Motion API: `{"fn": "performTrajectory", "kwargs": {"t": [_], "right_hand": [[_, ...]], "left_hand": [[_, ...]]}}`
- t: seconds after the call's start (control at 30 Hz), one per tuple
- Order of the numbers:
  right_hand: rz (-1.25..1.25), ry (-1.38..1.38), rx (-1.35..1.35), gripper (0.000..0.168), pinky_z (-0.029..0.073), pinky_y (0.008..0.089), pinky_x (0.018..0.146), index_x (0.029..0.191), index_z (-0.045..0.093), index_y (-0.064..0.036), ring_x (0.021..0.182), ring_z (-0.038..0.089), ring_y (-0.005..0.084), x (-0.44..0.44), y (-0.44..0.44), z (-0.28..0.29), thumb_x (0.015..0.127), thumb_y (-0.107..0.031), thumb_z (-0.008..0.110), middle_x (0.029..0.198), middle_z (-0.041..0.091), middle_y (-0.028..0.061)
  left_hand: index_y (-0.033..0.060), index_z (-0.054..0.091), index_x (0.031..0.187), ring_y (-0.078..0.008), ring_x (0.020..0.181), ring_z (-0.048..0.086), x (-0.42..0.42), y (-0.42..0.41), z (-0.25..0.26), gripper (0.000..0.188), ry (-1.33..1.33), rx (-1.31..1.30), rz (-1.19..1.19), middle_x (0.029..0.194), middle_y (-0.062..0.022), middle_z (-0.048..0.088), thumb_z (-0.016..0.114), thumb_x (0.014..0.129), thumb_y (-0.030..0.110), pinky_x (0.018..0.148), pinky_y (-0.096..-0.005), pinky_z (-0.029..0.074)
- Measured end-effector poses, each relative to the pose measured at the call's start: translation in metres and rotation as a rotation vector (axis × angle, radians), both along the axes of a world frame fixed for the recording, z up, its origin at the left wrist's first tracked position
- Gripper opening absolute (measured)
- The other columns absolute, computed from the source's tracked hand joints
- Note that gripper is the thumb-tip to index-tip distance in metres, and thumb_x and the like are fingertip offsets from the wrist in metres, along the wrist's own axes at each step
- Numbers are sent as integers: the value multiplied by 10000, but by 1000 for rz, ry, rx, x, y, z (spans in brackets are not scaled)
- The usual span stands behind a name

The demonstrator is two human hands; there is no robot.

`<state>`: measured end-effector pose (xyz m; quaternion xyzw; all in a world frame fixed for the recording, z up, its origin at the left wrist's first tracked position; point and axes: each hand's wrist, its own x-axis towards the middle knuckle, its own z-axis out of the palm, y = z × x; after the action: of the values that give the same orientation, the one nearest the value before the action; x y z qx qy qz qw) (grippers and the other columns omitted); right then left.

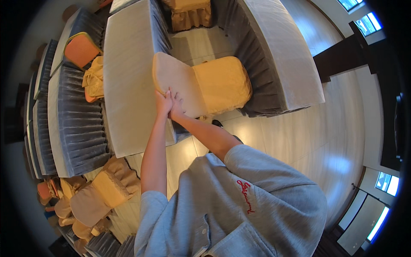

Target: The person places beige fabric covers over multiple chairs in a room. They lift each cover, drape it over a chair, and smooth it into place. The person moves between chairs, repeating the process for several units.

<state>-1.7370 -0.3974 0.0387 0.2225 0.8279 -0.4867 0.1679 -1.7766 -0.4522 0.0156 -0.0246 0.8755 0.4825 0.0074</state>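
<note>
A chair in a yellow fabric cover [221,83] stands between two cloth-draped tables. Its backrest [178,78] looks paler than the seat and leans toward the left table. At the backrest's near corner, my left hand [163,102] holds the cover's edge. Beside it, touching it, my right hand [176,103] has bent fingers gripping the cloth on the front face of the backrest. Part of the cover's hem hangs below the seat near my right forearm.
Pleated grey skirts hang from the left table [128,64] and right table [282,48]. An orange chair [82,49] with a crumpled yellow cover [94,77] stands farther left. Covered chairs [102,192] stand at lower left. Tiled floor [298,138] lies to the right, near a dark wooden stand [343,57].
</note>
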Motion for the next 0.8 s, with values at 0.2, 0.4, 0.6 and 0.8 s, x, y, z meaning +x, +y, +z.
{"fn": "performTrajectory", "kwargs": {"t": [0.2, 0.4, 0.6, 0.8], "right_hand": [[0, 67, -32, 988, 263, 657, 1004, 1481, 30, -302, 1347, 192, 464, -26, 0, -27, 755, -430, 688, 1506, 141, 203], [270, 379, -113, 1092, 321, 473, 1042, 1447, 106, -12, 1259, 323, 464, 66, 39, -53, 651, -323, 787, 1390, 301, 275], [526, -115, 117, 564, 427, 455, 945, 1204, 454, -6, 1158, 479, 423, 191, 130, -144, 720, -218, 650, 1230, 506, 279], [759, -168, 388, 276, 505, 390, 625, 790, 684, -34, 669, 639, 268, 174, 151, -236, 785, -264, 531, 750, 657, 177]], "left_hand": [[19, 253, 1359, -372, 1069, 571, -19, 11, 36, 569, -160, 42, 36, 1171, -251, 566, 547, 909, 205, 920, -434, 443], [41, 155, 1434, -365, 1142, 535, -2, -18, 19, 674, 82, -23, 55, 1302, -271, 472, 530, 917, 257, 953, -418, 423], [1, 421, 1251, -328, 1032, 564, 141, -108, -6, 411, 104, 48, 402, 1174, -238, 530, 530, 924, 225, 899, -387, 438], [34, 589, 720, -277, 633, 617, 493, -259, -107, 394, -731, -4, 468, 664, -144, 621, 434, 909, 343, 590, -413, 469]]}}
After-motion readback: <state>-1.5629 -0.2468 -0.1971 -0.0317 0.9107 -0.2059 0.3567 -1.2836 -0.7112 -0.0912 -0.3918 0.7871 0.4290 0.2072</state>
